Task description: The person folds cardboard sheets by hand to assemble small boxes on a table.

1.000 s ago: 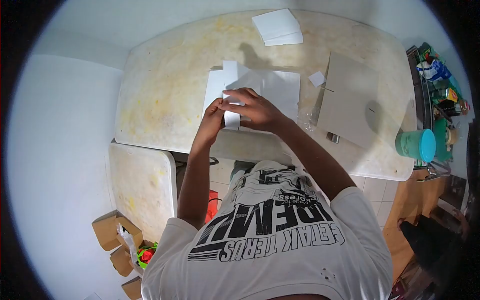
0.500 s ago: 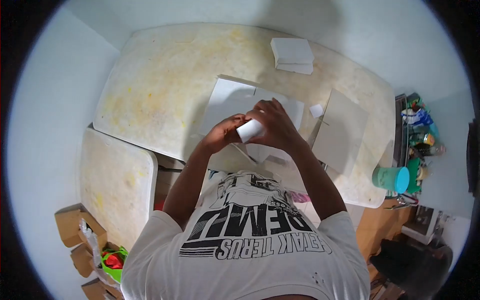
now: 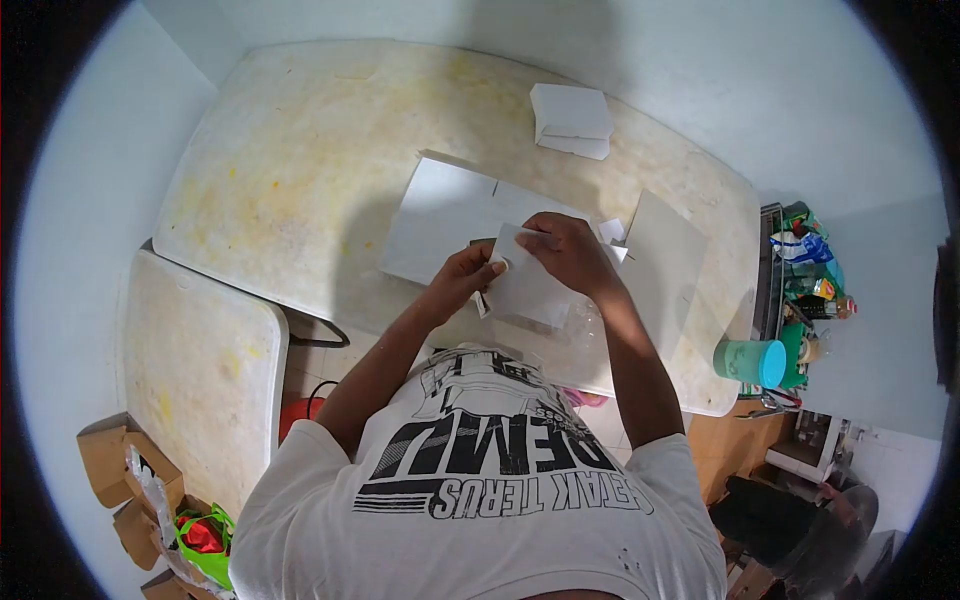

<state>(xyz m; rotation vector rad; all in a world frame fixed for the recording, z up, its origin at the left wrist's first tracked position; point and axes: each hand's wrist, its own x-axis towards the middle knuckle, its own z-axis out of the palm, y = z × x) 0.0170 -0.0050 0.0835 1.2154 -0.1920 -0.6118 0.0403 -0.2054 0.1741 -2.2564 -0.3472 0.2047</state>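
Pinching a white card [image 3: 508, 243] between both hands over the table [image 3: 300, 150], with left hand [image 3: 463, 278] closed on the left edge, thumb against the face, and right hand [image 3: 567, 250] narrowed on the upper part, fingers curled in. Holding the card in front of a larger white sheet [image 3: 435, 220], flat on the table, with a short dark slit near the far edge. Cannot tell from this angle whether touching the sheet or just clear of it, nor the number of layers under the fingers. Just below the left fingers, a small narrow piece [image 3: 483, 304], partly hidden.

Likely to crease or tear the card by pressing harder with one thumb than the other, or by twisting the two grips apart. Easy to lose the edge, too, with so small a hold at the left. Possible to nudge the white scrap [image 3: 611, 230] or the grey board [image 3: 665, 275] with a sweep of the right wrist, both being close by. Possible also to drag the clear plastic [image 3: 587, 325] near the right forearm. Easy to misjudge an edge, with white against white. Well apart from all this, a white stack [image 3: 572, 110] near the far edge.
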